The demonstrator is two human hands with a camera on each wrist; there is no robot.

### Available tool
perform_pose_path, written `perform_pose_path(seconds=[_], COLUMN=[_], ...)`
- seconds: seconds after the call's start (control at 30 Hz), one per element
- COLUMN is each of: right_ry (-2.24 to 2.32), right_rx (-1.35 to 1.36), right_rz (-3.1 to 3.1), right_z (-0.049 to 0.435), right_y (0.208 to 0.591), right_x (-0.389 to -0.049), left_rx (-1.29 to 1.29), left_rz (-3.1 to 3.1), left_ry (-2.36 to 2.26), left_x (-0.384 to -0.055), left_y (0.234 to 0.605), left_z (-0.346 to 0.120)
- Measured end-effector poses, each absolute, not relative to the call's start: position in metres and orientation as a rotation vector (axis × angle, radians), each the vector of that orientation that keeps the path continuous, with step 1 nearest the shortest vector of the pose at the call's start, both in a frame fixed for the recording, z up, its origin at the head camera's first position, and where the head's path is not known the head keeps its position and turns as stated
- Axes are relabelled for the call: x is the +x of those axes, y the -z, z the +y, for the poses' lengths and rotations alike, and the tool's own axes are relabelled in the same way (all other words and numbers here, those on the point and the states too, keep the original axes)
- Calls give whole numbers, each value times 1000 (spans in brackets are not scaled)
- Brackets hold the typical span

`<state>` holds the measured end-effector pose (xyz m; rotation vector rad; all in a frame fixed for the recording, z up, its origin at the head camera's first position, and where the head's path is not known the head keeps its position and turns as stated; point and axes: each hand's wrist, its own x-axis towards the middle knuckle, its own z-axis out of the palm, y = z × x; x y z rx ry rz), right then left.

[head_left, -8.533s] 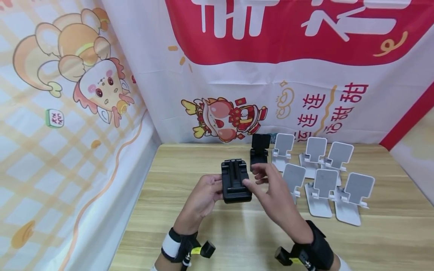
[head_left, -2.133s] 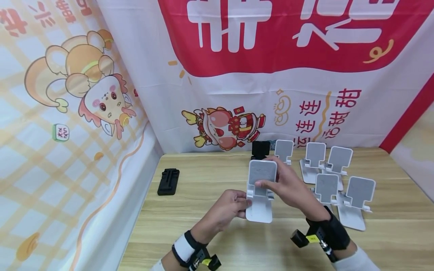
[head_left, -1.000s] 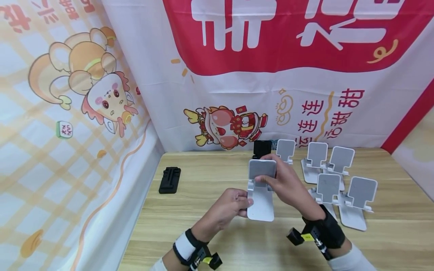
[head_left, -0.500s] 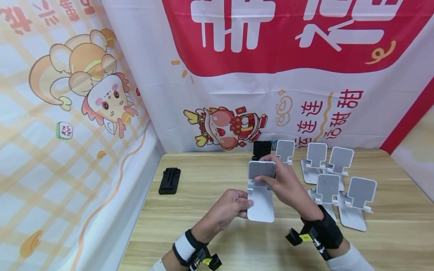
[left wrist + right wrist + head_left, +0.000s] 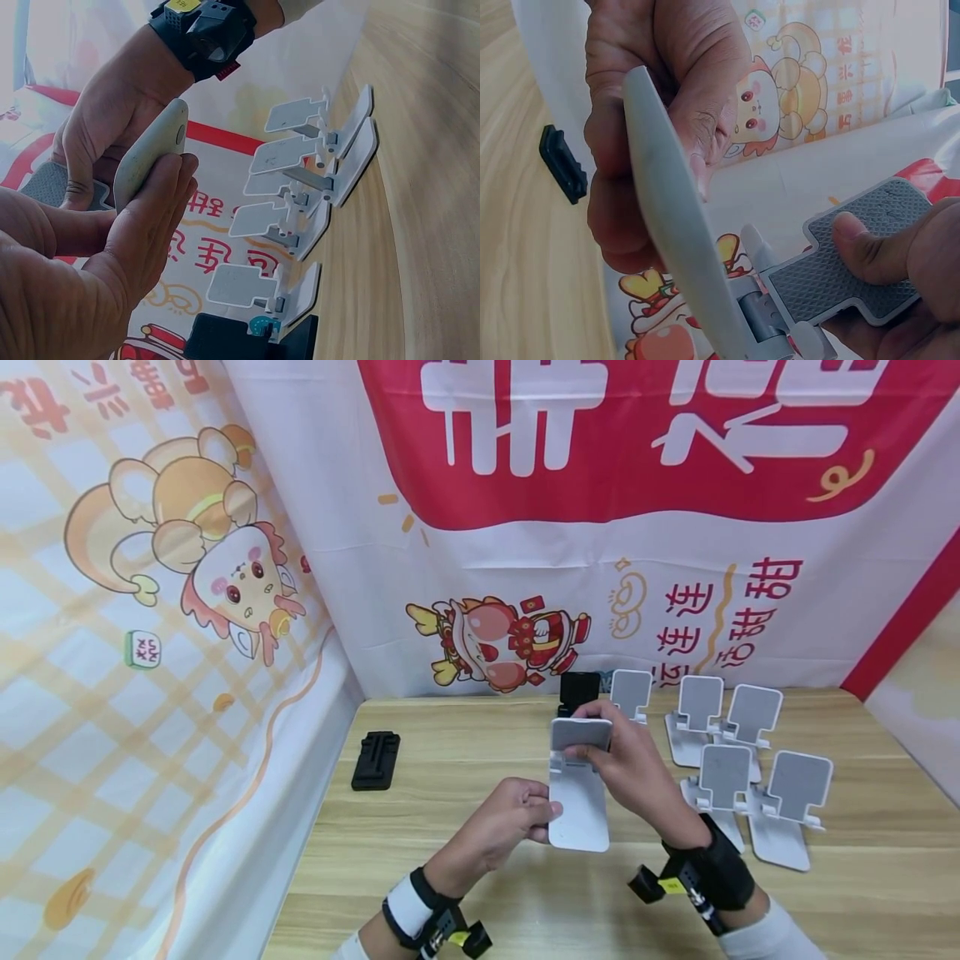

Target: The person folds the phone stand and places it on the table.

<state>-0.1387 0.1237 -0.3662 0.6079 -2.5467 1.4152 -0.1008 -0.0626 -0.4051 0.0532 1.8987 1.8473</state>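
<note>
In the head view a white phone stand (image 5: 577, 814) with a grey textured pad is held above the table. My left hand (image 5: 517, 814) pinches the left edge of its base between thumb and fingers. The upper plate is gripped by my right hand (image 5: 626, 760), whose thumb lies on the pad (image 5: 810, 289) in the right wrist view. A hinge (image 5: 763, 309) joins plate and base there, and the plate stands at an angle to the base. Far left on the table lies a folded black phone stand (image 5: 375, 761).
Several white phone stands (image 5: 801, 785) stand unfolded on the right side of the wooden table (image 5: 450, 735). An unfolded black phone stand (image 5: 580, 690) is at the back, partly hidden behind my right hand. Printed cloth (image 5: 480, 552) hangs behind the table.
Earlier both hands were at the black phone stand; it now lies folded at the left. A white stand has been picked up from the group, and its upper plate has tilted over.
</note>
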Motion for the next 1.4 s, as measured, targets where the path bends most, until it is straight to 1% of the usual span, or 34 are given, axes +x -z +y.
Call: perform_pose_path(seconds=[0.37,0.6,0.83,1.4], right_ry=[-1393,-982,-777,-772], right_rx=[671,748,817,746], right_rz=[-2515,-2350,-2320,-2344], right_z=[124,122,115,111], right_y=[360,341,333,331], right_x=[-136,-127,-121,-119], left_rx=[97,109,90,78], left_rz=[1939,1952,1964,1980], left_ry=[-1846,-1861,-1876,-1853], left_x=[-101,-100,-100,-99], left_y=[409,415,415,414], left_z=[-64,-65,-64,-66])
